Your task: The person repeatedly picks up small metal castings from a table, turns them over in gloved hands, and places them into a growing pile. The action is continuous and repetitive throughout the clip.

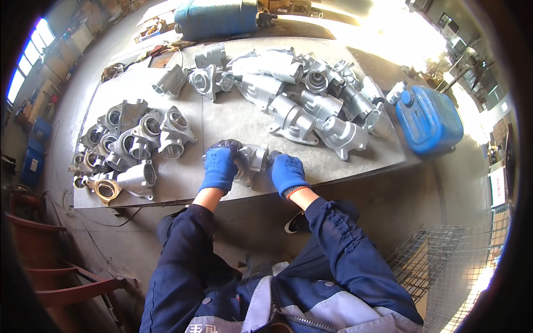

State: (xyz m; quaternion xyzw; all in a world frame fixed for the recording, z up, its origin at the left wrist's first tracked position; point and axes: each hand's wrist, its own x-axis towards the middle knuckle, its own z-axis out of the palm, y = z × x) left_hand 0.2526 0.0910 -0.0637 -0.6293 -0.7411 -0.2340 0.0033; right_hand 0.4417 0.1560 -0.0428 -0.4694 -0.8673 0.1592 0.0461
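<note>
A silver-grey metal casting (254, 159) lies at the front edge of the table, between my two hands. My left hand (220, 165), in a blue glove with dark fingertips, is closed round its left side. At its right end my right hand (287, 171), gloved the same way, has its fingers curled in against the metal. The gloves hide both ends of the part. To the left stands a cluster of similar flanged castings (133, 136) with round openings. A larger heap of cast housings (291, 116) spreads over the right and far side.
A blue jerrycan (430, 119) stands at the table's right end. A blue drum (215, 19) lies beyond the far edge. Cables and tools (161, 50) sit at the far left. Wire mesh (433, 261) is at the lower right, a reddish metal frame (72, 286) at the lower left.
</note>
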